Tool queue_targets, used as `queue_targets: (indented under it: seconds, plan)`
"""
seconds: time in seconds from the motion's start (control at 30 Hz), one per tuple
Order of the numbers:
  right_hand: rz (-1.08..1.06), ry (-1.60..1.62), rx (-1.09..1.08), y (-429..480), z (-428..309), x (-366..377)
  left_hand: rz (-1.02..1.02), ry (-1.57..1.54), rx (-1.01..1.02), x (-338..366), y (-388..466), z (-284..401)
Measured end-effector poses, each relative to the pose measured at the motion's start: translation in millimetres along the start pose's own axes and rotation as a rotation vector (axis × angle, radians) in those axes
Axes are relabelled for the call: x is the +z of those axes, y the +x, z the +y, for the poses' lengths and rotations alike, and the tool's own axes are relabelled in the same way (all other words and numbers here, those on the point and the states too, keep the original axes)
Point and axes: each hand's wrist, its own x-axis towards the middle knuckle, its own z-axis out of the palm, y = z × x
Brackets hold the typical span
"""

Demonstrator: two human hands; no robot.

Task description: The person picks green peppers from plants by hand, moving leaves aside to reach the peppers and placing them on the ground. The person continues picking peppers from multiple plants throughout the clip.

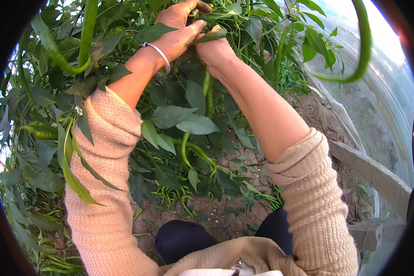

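Observation:
My left hand (177, 32), with a silvery bangle (160, 55) on its wrist, reaches into the top of a pepper plant. Its thumb and forefinger curve around a small dark bit of foliage; whether they grip it is unclear. Close beside it, my right hand (215, 50) is bent inward among the stems, its fingers mostly hidden behind a curled leaf (212, 34). Two long green peppers (208, 93) hang just below the right wrist. Lower down, more slender peppers (196, 150) dangle under broad leaves (196, 124).
Picked-looking green peppers lie in a pile (172, 196) and a bunch (272, 199) on cracked soil (193, 220) by my knees. Large peppers (362, 45) hang close to the camera. At right stand clear plastic sheeting (383, 103) and a concrete-like beam (369, 169).

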Motion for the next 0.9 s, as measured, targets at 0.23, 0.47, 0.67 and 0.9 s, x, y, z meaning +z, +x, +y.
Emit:
queue_targets:
  seconds: [0.23,0.47,0.67,0.9]
  plan:
    - [-0.132,-0.349,-0.353,-16,18,-18,0.001,0.006,-0.18,5,-2,-1]
    - [0.298,-0.133,-0.304,-68,-70,-112,-0.041,0.156,-0.148,-20,-6,-26]
    - [0.675,0.297,-0.465,-85,-98,-215,0.12,0.063,-0.067,-10,-5,-66]
    - [0.208,0.078,0.081,-128,-43,-281,0.076,0.03,-0.222,-19,-6,-46]
